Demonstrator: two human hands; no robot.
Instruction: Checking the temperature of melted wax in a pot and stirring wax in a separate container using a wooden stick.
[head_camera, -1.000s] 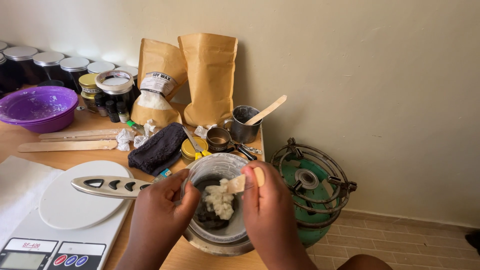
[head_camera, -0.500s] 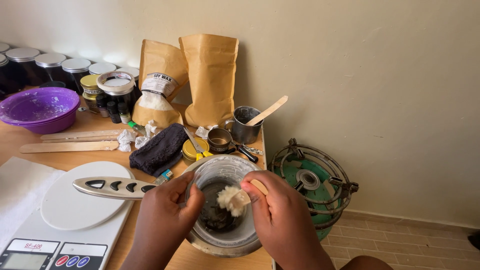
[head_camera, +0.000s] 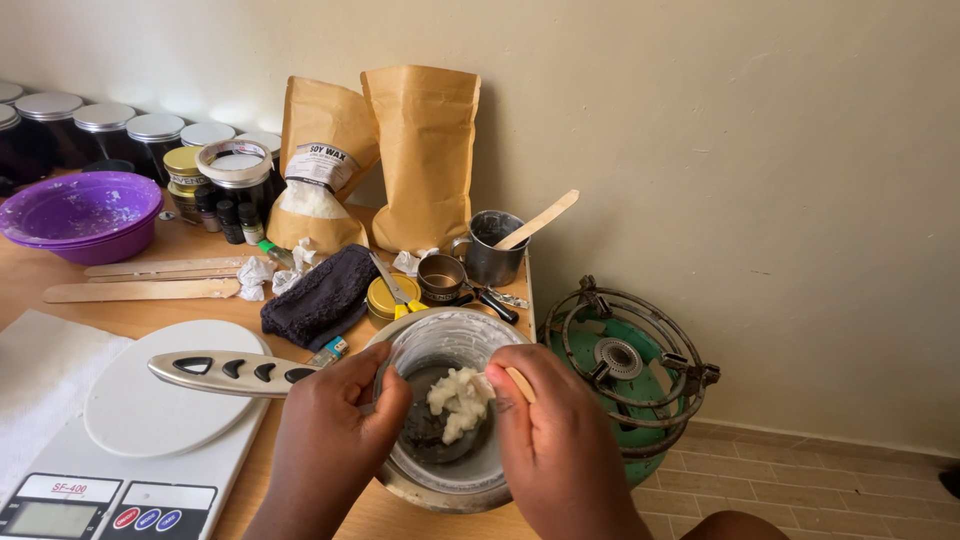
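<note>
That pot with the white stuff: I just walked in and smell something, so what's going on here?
A person is bent over a metal pot at the table's edge. The right hand holds a wooden stick at a white waxy lump over the dark pot bottom. The left hand grips the rim by the pot's long handle, which lies over a kitchen scale.

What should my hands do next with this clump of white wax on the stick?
Probably push the white wax clump off the wooden stick with the left hand, letting it drop into the metal pot. It clings to the stick's end above the dark pot bottom, with the right hand holding the stick.
</note>
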